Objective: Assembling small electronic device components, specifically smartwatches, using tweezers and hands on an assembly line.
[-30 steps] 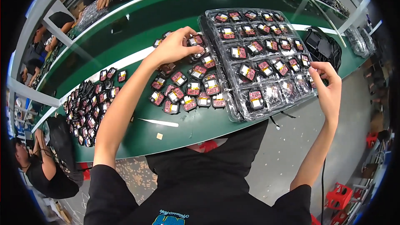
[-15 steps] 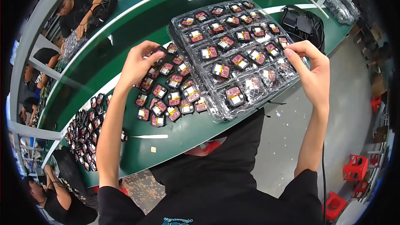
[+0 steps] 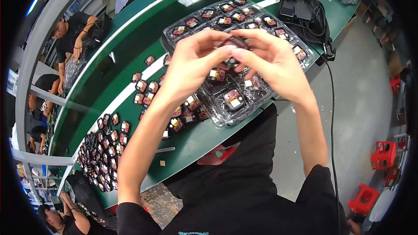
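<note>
Above the clear plastic tray (image 3: 221,121), my left hand (image 3: 191,63) and my right hand (image 3: 278,67) meet, fingers curled round one small black square electronic device (image 3: 237,42). Both thumbs press on its near side, and the fingers cover much of it. Rows of similar devices, with a reddish face, white patch and yellow strip, sit in the tray's pockets, such as the device (image 3: 234,99) in the near corner. A loose group of devices (image 3: 148,98) lies on the green table left of the tray, partly behind my left forearm.
A larger heap of devices (image 3: 102,156) stands farther left. A black bag with cables (image 3: 305,15) lies beyond the tray's right side. A pale strip-like tool (image 3: 165,149) is near my left forearm. Co-workers sit across the bench at left; red stools (image 3: 383,156) stand at right.
My left hand has moved right from the loose group, bringing a device over the tray. My right hand has come left from the tray's right edge to join it. The view has shifted slightly.
</note>
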The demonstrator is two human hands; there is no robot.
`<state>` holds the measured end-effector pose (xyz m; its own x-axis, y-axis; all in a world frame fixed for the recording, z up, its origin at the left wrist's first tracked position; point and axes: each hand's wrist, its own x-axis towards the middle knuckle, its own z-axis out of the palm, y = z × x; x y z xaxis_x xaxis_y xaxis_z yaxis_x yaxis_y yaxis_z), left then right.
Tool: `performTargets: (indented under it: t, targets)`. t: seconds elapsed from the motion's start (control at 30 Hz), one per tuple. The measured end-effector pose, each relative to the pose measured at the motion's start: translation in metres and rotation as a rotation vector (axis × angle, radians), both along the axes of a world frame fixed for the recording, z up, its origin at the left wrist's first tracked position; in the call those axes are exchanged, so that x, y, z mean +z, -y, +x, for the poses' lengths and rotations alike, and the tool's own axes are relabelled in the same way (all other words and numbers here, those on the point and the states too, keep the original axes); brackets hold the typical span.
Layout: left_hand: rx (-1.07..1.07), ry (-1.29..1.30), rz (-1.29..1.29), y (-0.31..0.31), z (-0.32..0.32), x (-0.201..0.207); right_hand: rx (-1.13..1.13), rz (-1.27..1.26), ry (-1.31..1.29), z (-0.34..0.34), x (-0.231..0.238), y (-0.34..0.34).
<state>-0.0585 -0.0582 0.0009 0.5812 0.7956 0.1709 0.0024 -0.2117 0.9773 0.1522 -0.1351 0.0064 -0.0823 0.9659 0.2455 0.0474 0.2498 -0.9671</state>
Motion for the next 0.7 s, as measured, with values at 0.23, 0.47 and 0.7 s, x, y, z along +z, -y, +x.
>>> performTargets:
  t: [0.23,0.47,0.7]
  targets:
    - [-0.061,-0.063,-0.003,0.012,0.044,-0.014,-0.045,-0.136,-0.017,0.049,-0.011,0.024]
    - [-0.084,-0.231,0.019,0.01,0.043,-0.006,-0.055,-0.217,0.171,0.075,-0.007,0.024]
    - [-0.33,-0.519,0.335,0.002,0.045,-0.001,-0.022,-0.148,0.451,0.094,-0.012,0.007]
